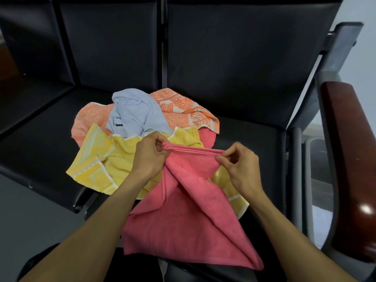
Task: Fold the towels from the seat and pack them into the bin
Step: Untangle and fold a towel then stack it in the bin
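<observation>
The left hand [149,156] and the right hand [238,161] each pinched an end of the top edge of the pink towel [183,210], fingers and thumbs curled round the bunched hem, which ran taut between them. Below that edge the cloth hung in loose diagonal folds toward the person's lap, its lower corner trailing to the right. Behind and under it, on the black seat [244,139], lay the rest of the pile: a yellow towel [101,159] spread crumpled just beneath the hands, a pale blue towel [132,115] heaped on top, and an orange patterned towel [183,110] at the back. A wooden armrest [350,159] stood at the right. No bin could be made out with any certainty. The step in hand looked like the start of folding the first towel: finding its corners and straightening it. The next move would call for drawing the edge out flat, clear of the yellow towel, so the cloth hung square before being doubled over.
</observation>
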A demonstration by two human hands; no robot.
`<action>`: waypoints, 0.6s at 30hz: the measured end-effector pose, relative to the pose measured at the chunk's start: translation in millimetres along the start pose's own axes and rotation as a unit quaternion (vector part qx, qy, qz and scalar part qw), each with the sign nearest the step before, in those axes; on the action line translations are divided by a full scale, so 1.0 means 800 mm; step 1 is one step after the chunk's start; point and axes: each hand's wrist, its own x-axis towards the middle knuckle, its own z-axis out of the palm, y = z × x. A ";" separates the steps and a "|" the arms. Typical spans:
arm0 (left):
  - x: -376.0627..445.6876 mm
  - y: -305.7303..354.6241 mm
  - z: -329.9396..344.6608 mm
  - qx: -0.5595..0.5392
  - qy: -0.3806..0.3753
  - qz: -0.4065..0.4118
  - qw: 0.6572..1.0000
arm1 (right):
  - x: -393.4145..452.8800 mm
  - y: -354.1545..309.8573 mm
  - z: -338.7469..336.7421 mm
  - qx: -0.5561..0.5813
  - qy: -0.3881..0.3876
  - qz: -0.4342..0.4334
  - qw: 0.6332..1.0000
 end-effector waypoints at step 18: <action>-0.042 0.170 -0.149 -0.063 0.101 0.098 0.988 | -0.011 -0.230 -0.085 -0.143 0.085 -0.155 0.974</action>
